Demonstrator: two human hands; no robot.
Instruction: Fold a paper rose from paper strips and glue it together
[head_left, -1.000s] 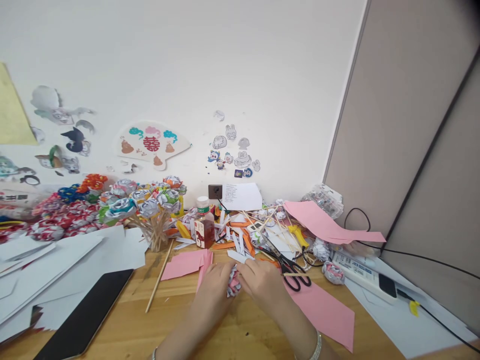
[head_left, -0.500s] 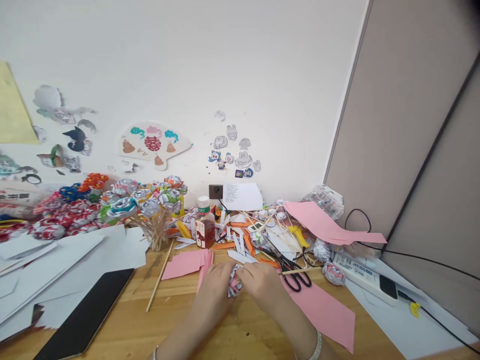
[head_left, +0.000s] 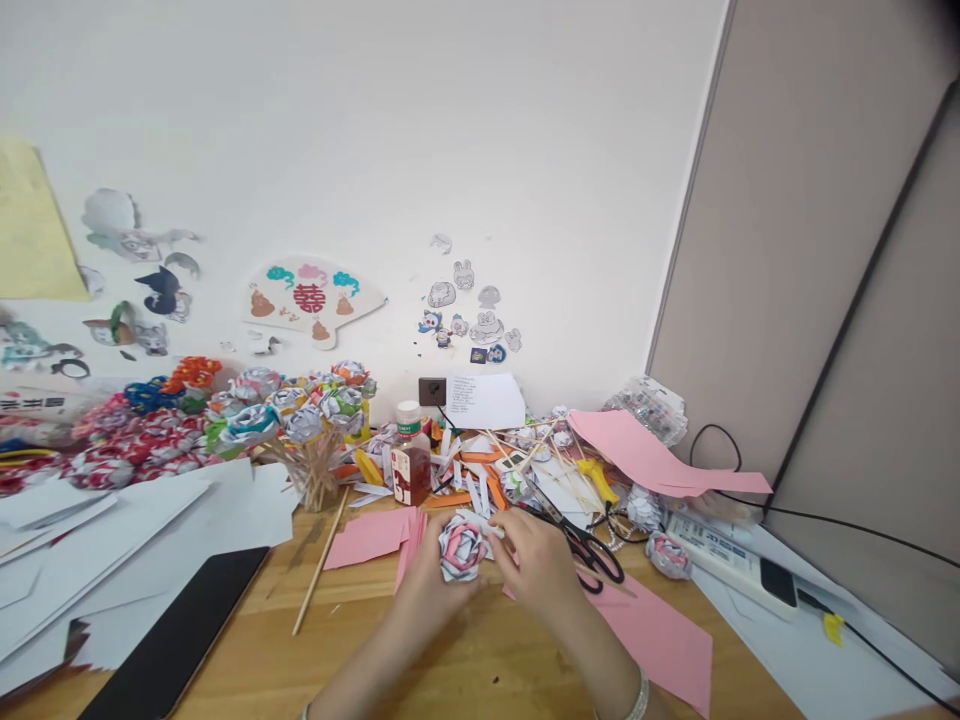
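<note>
A white and pink paper flower [head_left: 462, 547] faces up toward me above the front of the wooden table. My left hand [head_left: 429, 572] is closed around its left side and underside. The fingers of my right hand [head_left: 531, 558] pinch the white paper edge at the flower's right. Just beyond my right hand lie black-handled scissors [head_left: 581, 540], partly over a pink sheet [head_left: 660, 635]. Small pink paper pieces [head_left: 375, 535] lie beside my left hand.
A bottle of reddish liquid [head_left: 409, 460] stands behind the hands, among paper scraps and sticks. Paper flowers on sticks [head_left: 307, 430] stand at back left. A black tablet-like slab [head_left: 180, 630] and a wooden stick [head_left: 320, 562] lie left. A power strip [head_left: 731, 560] lies right.
The flower has turned so its spiral face shows, and it sits slightly higher. My right hand has drawn a little to the right, now pinching the flower's paper edge.
</note>
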